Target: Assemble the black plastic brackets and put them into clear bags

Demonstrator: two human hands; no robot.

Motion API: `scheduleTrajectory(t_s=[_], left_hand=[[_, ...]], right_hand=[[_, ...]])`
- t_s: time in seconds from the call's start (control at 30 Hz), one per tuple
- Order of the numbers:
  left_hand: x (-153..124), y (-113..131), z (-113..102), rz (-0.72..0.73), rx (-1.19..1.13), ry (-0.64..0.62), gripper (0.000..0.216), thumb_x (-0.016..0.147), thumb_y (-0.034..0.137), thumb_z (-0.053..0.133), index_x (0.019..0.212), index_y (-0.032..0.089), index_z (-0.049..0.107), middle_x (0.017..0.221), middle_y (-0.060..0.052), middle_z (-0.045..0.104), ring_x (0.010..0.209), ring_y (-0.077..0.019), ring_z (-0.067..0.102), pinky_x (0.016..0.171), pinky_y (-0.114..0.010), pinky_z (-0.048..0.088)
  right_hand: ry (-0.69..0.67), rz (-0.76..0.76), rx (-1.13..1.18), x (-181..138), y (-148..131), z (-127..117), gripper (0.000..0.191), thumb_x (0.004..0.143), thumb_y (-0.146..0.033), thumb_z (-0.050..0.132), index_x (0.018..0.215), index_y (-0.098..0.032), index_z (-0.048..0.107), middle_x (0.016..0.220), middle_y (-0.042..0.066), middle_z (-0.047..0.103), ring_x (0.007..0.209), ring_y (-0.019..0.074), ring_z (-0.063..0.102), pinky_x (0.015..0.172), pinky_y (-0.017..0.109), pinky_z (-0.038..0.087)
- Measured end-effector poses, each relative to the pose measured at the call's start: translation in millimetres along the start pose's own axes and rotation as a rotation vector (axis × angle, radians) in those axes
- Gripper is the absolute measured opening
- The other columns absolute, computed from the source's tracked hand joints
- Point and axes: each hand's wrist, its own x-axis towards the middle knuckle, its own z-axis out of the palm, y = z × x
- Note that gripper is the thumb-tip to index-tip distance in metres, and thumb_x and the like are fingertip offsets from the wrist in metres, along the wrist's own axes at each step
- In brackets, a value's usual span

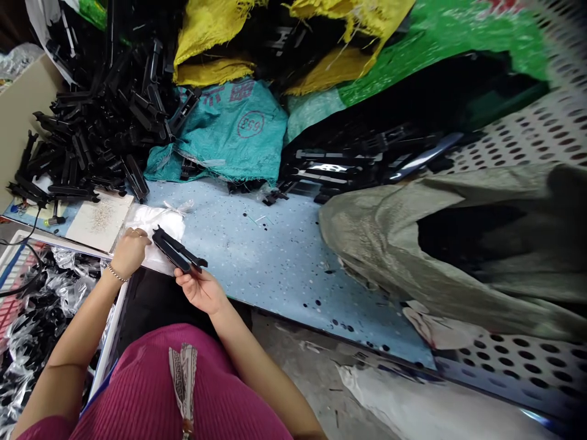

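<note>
My right hand (200,289) grips the lower end of a black plastic part (177,249), two long bars joined in a narrow V shape. The part is held tilted above the table edge, in front of a white plastic bag pile (160,223). To its left is my left hand (131,249), with a beaded bracelet on the wrist. Its fingers are curled closed at the left edge of the white bags, and what lies between them is hidden. The fingertips are close to the upper end of the black part, apparently not touching it.
A large heap of similar black parts (105,116) lies at the back left. Teal (233,128), yellow (206,36) and grey sacks (376,226) stand on the blue speckled table (261,256). Below left, a crate holds black parts in clear plastic (55,305). A cardboard piece (98,220) lies nearby.
</note>
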Motion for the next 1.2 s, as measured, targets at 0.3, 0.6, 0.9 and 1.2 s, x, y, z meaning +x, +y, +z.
scheduleTrajectory(t_s=[0.3,0.6,0.9,1.2], left_hand=[[-2.5,-6.8,-6.6,0.029,-0.243,0.254,0.047,0.089,0.005,0.042,0.129,0.015,0.063,0.136,-0.014,0.060,0.127,-0.0249,0.058,0.110,-0.044,0.049],[-30.4,17.1,-5.7,-0.034,-0.281,0.263,0.060,0.087,0.004,0.043,0.145,0.019,0.047,0.148,-0.017,0.047,0.111,-0.0212,0.063,0.096,-0.038,0.055],[-23.8,18.1,-0.3,-0.041,-0.355,0.318,0.063,0.087,0.005,0.045,0.148,0.021,0.043,0.149,-0.018,0.044,0.081,-0.0121,0.062,0.082,-0.033,0.058],[-59.3,61.6,18.0,0.274,-0.350,0.228,0.078,0.088,-0.001,0.040,0.159,0.026,0.024,0.148,-0.016,0.044,0.140,-0.0248,0.046,0.112,-0.043,0.049]], right_hand=[[-0.091,0.042,0.097,7.0,10.5,9.0,0.011,0.097,-0.023,0.055,0.104,-0.016,0.058,0.090,0.003,0.058,0.066,0.0054,0.053,0.053,0.006,0.055],[0.010,-0.127,-0.070,12.4,1.5,9.2,0.016,0.093,-0.030,0.058,0.102,-0.018,0.063,0.090,0.004,0.058,0.065,0.0089,0.048,0.052,0.014,0.052],[-0.068,-0.104,-0.216,-10.4,18.0,-0.9,0.028,0.089,-0.044,0.062,0.101,-0.019,0.062,0.085,0.002,0.051,0.061,0.0093,0.043,0.044,0.014,0.048],[0.093,-0.342,-0.511,36.4,16.2,14.1,0.022,0.086,-0.042,0.065,0.090,-0.021,0.061,0.080,0.001,0.057,0.063,0.0114,0.051,0.054,0.022,0.053]])
